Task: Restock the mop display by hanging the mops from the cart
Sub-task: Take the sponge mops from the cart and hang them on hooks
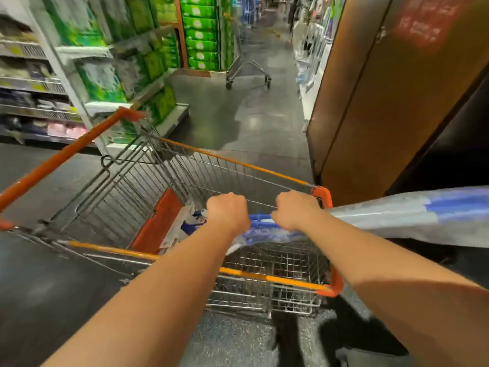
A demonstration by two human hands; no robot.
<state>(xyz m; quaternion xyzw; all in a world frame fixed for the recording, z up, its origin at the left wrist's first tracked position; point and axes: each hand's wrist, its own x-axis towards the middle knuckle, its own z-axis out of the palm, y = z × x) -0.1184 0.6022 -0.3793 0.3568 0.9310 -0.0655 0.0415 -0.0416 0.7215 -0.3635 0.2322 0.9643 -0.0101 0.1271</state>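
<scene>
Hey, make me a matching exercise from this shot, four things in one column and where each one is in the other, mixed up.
Things:
1. left hand
2. wrapped mop
3. empty trolley
4. green boxes

Places:
A. far down the aisle, standing alone on the floor
B. stacked high at the far left of the aisle
C. sticking out over the right end of the orange cart
D. closed on the blue mop part inside the cart, beside the right hand

Pairs: 1-D, 2-C, 3-A, 4-B
</scene>
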